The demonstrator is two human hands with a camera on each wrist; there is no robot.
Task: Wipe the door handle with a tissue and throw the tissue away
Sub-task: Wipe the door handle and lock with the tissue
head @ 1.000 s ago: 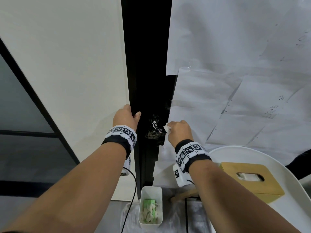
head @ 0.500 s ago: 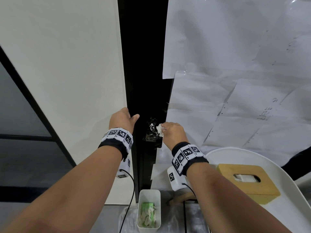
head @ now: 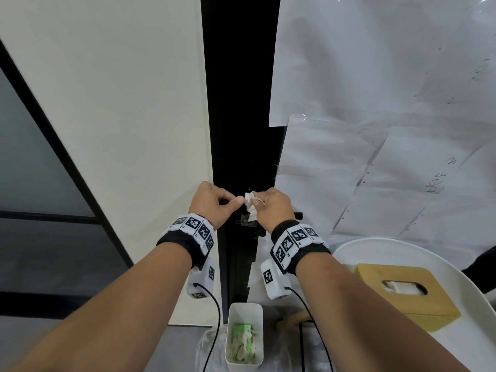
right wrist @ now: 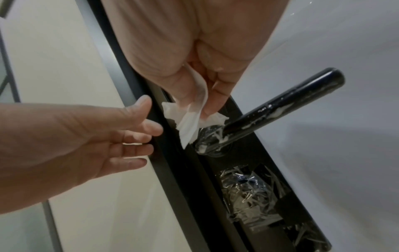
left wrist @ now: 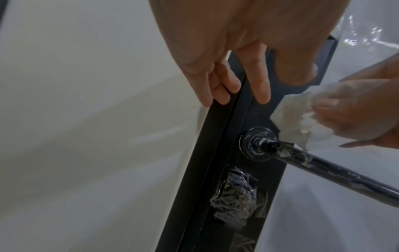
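Note:
The black lever door handle (left wrist: 336, 172) (right wrist: 280, 109) sticks out from a chrome rosette (left wrist: 257, 143) on the dark door edge, with white smears on it. My right hand (head: 259, 201) (right wrist: 200, 109) pinches a crumpled white tissue (head: 251, 204) (left wrist: 302, 119) (right wrist: 190, 119) just above the handle's base. The tissue's lower tip reaches the handle by the rosette. My left hand (head: 228, 202) (right wrist: 146, 129) hovers just left of the tissue with relaxed fingers and an extended thumb, holding nothing. In the head view the hands hide most of the handle.
A white bin (head: 245, 305) holding used tissues stands on the floor below the handle. A wooden tissue box (head: 402, 296) sits on a round white table (head: 349, 251) at the right. Paper sheets (head: 375, 130) cover the door. Crinkled clear tape (left wrist: 235, 199) lies under the handle.
My left hand has left the door frame and moved right, close to the tissue. My right hand has lifted the tissue a little, up off the handle's base.

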